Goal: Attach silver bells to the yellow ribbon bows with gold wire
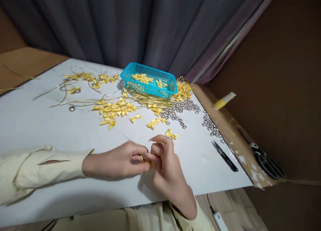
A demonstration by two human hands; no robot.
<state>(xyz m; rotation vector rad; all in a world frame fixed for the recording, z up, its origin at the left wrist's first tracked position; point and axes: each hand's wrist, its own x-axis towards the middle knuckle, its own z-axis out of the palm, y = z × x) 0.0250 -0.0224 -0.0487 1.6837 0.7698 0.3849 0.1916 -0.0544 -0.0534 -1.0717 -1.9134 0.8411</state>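
My left hand [122, 159] and my right hand [167, 167] meet above the front of the white tabletop, fingertips pinched together. Between them a bit of a yellow ribbon bow [151, 164] shows; the fingers cover most of it. A ring is on a finger of my left hand. Just beyond my right hand lies a loose yellow bow [171, 134]. Further back spreads a pile of yellow bows [115, 109], beside a bundle of gold wire ties [147, 99] and many silver beads [175, 110].
A blue basket [149, 89] with some yellow bows stands at the back, and finished-looking wire loops with bows [85, 76] lie left of it. On the right are thread snips [225, 156], large black scissors [265, 160], a yellow-and-white tube [224, 101] and more silver beads [212, 125].
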